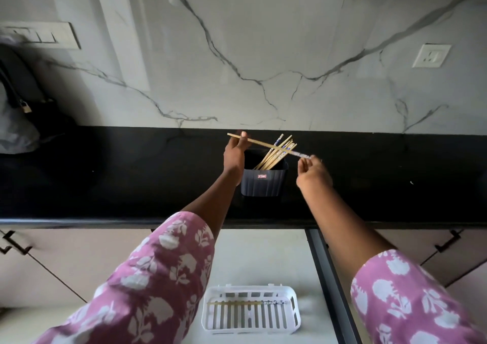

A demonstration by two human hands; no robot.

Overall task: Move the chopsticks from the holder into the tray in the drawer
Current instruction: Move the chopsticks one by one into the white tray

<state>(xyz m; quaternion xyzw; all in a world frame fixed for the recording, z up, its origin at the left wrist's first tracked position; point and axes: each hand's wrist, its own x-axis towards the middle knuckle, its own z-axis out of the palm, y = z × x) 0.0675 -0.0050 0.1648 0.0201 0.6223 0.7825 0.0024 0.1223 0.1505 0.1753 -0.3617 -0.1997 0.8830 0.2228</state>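
Holding one chopstick (266, 146) level above the holder (264, 181), both hands pinching its ends.

Left hand (235, 154) at nine o'clock, right hand (313, 171) at three; another chopstick (245, 303) (patterned end rightward) lies in the tray (250, 328) at six.

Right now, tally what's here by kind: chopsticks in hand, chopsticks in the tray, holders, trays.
Chopsticks in hand: 1, left hand at one end, right hand at the other
Chopsticks in the tray: 1
Holders: 1, its bundle too overlapped to count
Trays: 1
Total: 4
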